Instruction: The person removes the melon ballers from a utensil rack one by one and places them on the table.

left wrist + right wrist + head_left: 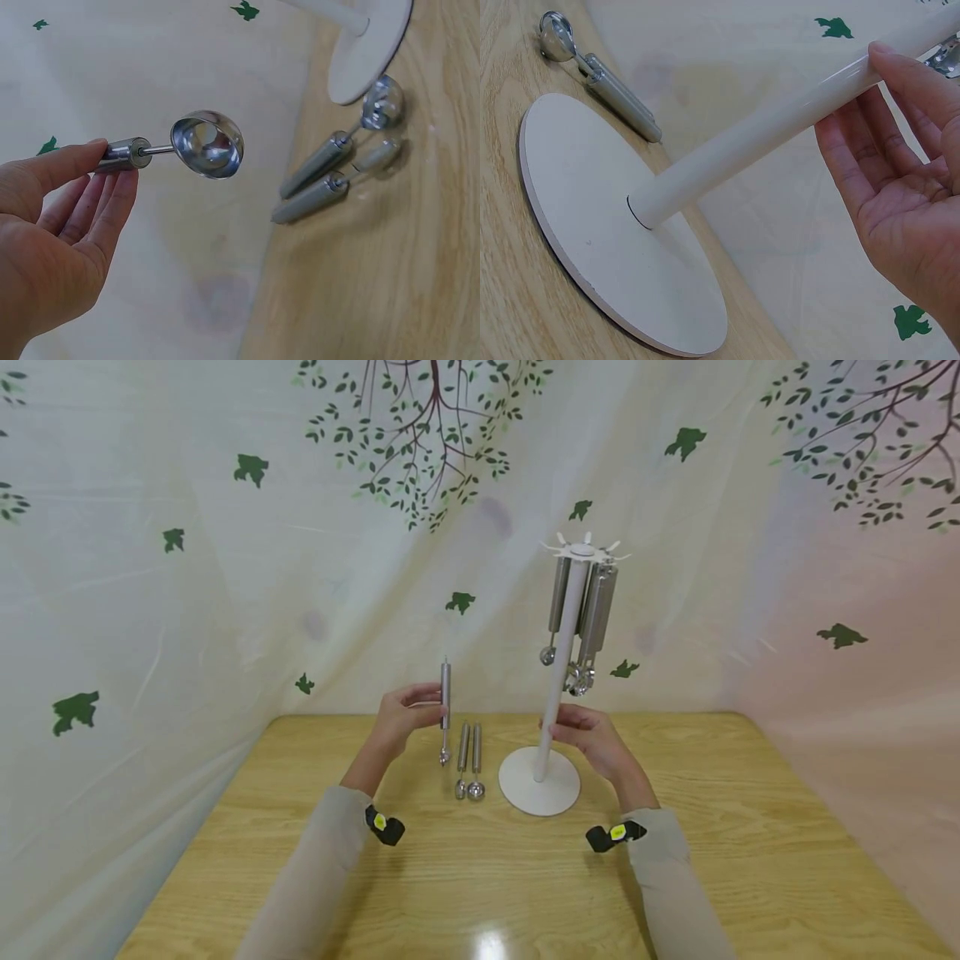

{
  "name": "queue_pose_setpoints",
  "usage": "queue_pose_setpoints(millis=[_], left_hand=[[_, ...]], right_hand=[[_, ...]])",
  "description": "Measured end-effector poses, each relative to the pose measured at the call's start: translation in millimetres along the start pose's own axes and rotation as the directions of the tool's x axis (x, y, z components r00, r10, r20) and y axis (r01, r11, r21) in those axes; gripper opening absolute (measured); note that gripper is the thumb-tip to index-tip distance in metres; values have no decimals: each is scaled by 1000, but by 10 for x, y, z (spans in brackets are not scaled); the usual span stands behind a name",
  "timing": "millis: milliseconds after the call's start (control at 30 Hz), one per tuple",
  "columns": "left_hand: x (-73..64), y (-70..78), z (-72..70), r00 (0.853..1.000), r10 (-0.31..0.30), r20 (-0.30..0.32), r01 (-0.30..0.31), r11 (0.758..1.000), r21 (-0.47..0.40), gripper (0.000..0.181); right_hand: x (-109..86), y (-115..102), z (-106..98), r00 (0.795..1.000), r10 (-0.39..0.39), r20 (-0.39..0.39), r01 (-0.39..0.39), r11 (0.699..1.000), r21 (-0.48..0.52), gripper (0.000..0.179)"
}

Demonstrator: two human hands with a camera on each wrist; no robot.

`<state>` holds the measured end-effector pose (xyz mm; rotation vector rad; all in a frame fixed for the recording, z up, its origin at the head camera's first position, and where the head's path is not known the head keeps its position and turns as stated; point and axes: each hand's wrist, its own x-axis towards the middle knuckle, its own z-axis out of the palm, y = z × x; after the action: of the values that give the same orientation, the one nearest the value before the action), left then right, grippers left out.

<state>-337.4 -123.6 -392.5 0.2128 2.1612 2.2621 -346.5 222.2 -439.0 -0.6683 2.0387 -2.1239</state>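
Note:
My left hand [411, 717] pinches the metal handle of a small scoop [208, 145] between thumb and fingers, with the bowl hanging down above the table. My right hand [592, 740] holds the white pole of a display stand [742, 150], thumb on one side and fingers on the other. Several metal-handled utensils [598, 610] hang from the hooked top of this stand; their ends overlap, so the kinds are hard to tell. Two more scoops [476, 760] lie side by side on the table, between the left hand and the stand's round base [592, 225].
The wooden table [487, 877] ends at the back against a pale cloth [225, 568] printed with green leaves and branches. The tall stand rises well above the table. A black wrist camera [386, 827] sits on the left sleeve, another [615, 835] on the right.

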Motion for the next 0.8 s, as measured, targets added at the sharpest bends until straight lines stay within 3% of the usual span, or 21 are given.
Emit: queue_pose_setpoints(millis=[333, 567, 800], left_hand=[[-45, -317, -139, 997, -78, -20, 79, 995, 63, 51], [-63, -488, -138, 996, -85, -37, 90, 987, 130, 50], [-49, -598, -104, 993, -112, -46, 116, 988, 105, 49]], right_hand=[[-2, 2, -9, 1000, 3, -1, -3, 1000, 2, 47], [6, 8, -9, 1000, -1, -1, 1, 1000, 14, 42], [-1, 10, -12, 1000, -16, 3, 16, 1000, 17, 41]])
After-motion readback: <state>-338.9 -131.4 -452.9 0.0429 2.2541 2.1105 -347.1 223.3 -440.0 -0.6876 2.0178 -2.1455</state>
